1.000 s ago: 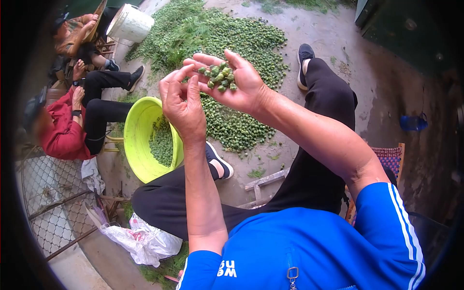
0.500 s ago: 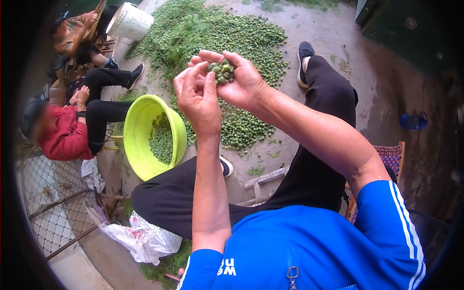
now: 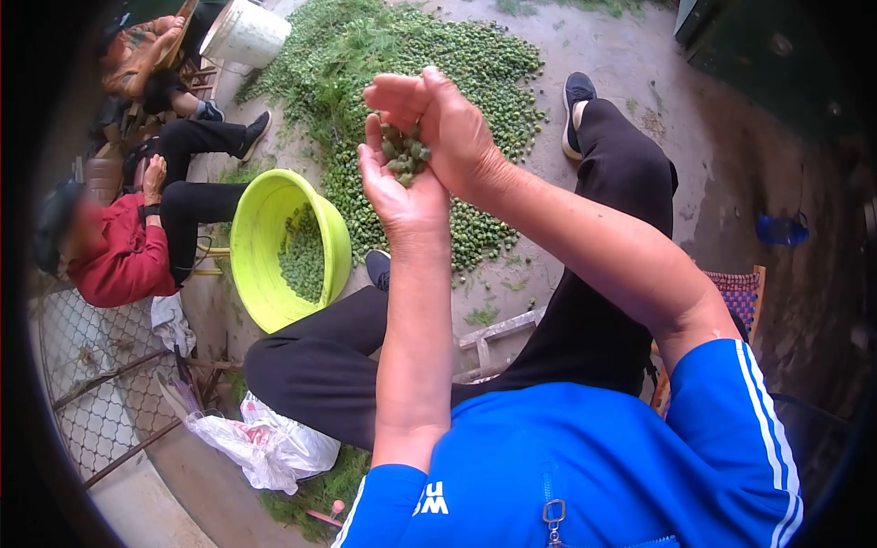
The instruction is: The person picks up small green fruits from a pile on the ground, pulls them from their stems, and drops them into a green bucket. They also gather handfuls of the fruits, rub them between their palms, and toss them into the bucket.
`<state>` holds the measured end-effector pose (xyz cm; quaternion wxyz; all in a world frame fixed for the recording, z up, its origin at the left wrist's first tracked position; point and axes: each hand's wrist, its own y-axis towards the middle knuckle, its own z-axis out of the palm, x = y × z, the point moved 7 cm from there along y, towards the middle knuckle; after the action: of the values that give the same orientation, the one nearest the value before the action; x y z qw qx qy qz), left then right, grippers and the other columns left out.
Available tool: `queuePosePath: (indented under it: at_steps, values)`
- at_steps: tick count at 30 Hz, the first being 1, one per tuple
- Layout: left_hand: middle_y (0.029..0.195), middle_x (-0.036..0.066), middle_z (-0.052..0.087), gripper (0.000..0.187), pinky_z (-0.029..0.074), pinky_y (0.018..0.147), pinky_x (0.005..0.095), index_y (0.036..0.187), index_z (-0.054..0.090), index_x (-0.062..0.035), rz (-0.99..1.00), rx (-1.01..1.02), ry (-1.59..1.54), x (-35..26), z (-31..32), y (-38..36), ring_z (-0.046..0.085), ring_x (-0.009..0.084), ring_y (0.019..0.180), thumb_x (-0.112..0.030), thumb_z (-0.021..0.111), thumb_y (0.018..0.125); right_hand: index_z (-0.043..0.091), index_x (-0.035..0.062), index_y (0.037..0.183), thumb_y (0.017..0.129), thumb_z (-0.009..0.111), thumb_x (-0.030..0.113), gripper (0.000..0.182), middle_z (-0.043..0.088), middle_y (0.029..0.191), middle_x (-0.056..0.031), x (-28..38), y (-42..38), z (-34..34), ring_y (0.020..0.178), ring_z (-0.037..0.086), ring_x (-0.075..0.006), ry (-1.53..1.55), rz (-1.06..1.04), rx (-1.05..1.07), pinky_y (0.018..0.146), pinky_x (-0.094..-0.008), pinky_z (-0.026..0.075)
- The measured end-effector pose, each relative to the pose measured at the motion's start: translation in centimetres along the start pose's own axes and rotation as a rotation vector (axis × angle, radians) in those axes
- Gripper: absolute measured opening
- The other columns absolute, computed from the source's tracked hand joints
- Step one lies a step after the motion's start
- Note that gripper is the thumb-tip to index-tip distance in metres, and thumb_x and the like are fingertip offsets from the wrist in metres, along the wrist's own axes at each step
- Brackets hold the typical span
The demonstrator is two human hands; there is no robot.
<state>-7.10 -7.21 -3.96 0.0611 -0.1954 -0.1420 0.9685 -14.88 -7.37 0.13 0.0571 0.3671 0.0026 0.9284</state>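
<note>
Small round green fruits [image 3: 406, 153] rest in the cupped palm of my left hand [image 3: 402, 194], which faces up with its fingers curled a little around them. Tilted on its edge against that palm is my right hand [image 3: 454, 137], its fingers stretched out and no fruit seen in its grasp. Behind both hands spreads a large heap of the same fruits [image 3: 484, 68] on the ground. A yellow-green basin [image 3: 251, 265], tilted toward the heap, stands left of my left forearm with more of these fruits inside.
Feathery green stems [image 3: 343, 64] lie on the heap. A white bucket [image 3: 245, 35] stands behind it. Two people sit at the left, one in a red top [image 3: 119, 256]. A white plastic bag [image 3: 265, 443] lies by my knee, and a blue plastic container [image 3: 782, 229] is at the right.
The fruits have passed from my right palm into my left. My left hand has turned palm up, and my right hand has tipped over beside it with its fingers straightened.
</note>
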Motion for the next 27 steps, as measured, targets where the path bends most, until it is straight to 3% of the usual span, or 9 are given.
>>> queuePosePath:
  at_steps: [5, 10, 13, 15, 19, 23, 27]
  values:
    - [0.121, 0.013, 0.055, 0.041, 0.034, 0.106, 0.0471, 0.117, 0.053, -0.0071, -0.107, 0.011, -0.153, 0.3, -0.7, 0.6, 0.049, 0.0273, 0.117, -0.032, 0.026, 0.099, 0.049, -0.0062, 0.12, 0.098, 0.023, 0.032, 0.051, 0.056, 0.118, -0.0205, 0.3, 0.8, -1.1, 0.115, 0.05, -0.03, 0.415, 0.034, -0.068, 0.101, -0.0417, 0.038]
    - [0.128, 0.015, 0.052, 0.044, 0.033, 0.107, 0.0459, 0.122, 0.053, -0.0058, -0.165, 0.046, -0.239, 0.8, -0.7, 0.4, 0.047, 0.0275, 0.121, -0.032, 0.026, 0.1, 0.043, -0.0061, 0.125, 0.099, 0.02, 0.032, 0.052, 0.054, 0.122, -0.0221, 0.5, 1.1, -1.2, 0.118, 0.049, -0.0312, 0.486, 0.056, -0.047, 0.101, -0.0425, 0.038]
    - [0.125, 0.014, 0.054, 0.044, 0.034, 0.106, 0.0461, 0.121, 0.054, -0.0062, -0.23, 0.099, -0.287, 1.2, -0.8, 0.3, 0.049, 0.027, 0.118, -0.033, 0.027, 0.1, 0.038, -0.005, 0.13, 0.099, 0.02, 0.033, 0.052, 0.053, 0.123, -0.0224, 2.0, 0.9, -0.2, 0.12, 0.048, -0.0303, 0.289, 0.026, 0.035, 0.101, -0.0407, 0.037]
    - [0.123, 0.015, 0.055, 0.043, 0.035, 0.105, 0.0459, 0.121, 0.054, -0.0064, -0.241, 0.127, -0.285, 1.3, -1.3, 0.5, 0.05, 0.0272, 0.117, -0.032, 0.028, 0.1, 0.035, -0.003, 0.133, 0.098, 0.02, 0.033, 0.052, 0.054, 0.123, -0.0219, 3.6, 0.5, 1.4, 0.122, 0.046, -0.0291, -0.027, -0.072, 0.226, 0.102, -0.0382, 0.035]
    - [0.116, 0.018, 0.057, 0.04, 0.041, 0.101, 0.0464, 0.12, 0.054, -0.0062, -0.303, 0.228, -0.336, 1.3, -1.3, 0.4, 0.054, 0.0299, 0.112, -0.03, 0.029, 0.099, 0.035, -0.001, 0.133, 0.098, 0.021, 0.031, 0.049, 0.055, 0.122, -0.0212, 3.2, 0.8, 1.4, 0.12, 0.049, -0.0289, -0.002, -0.061, 0.294, 0.102, -0.037, 0.035]
    - [0.121, 0.023, 0.053, 0.043, 0.039, 0.102, 0.0483, 0.119, 0.051, 0.0016, -0.273, 0.175, -0.38, 1.3, -0.8, 0.2, 0.05, 0.0336, 0.115, -0.027, 0.026, 0.1, 0.04, -0.0011, 0.129, 0.098, 0.024, 0.031, 0.048, 0.057, 0.118, -0.0201, 4.3, 1.1, 0.0, 0.113, 0.055, -0.029, -0.089, -0.118, 0.206, 0.099, -0.0377, 0.04]
    - [0.112, 0.027, 0.055, 0.045, 0.047, 0.094, 0.0495, 0.112, 0.052, 0.0069, -0.291, 0.057, -0.371, 0.3, -3.8, 1.2, 0.055, 0.0367, 0.106, -0.029, 0.027, 0.1, 0.05, -0.0023, 0.119, 0.097, 0.033, 0.029, 0.041, 0.061, 0.11, -0.0173, 3.5, 1.4, -2.4, 0.098, 0.062, -0.0267, -0.162, -0.064, -0.005, 0.091, -0.0378, 0.047]
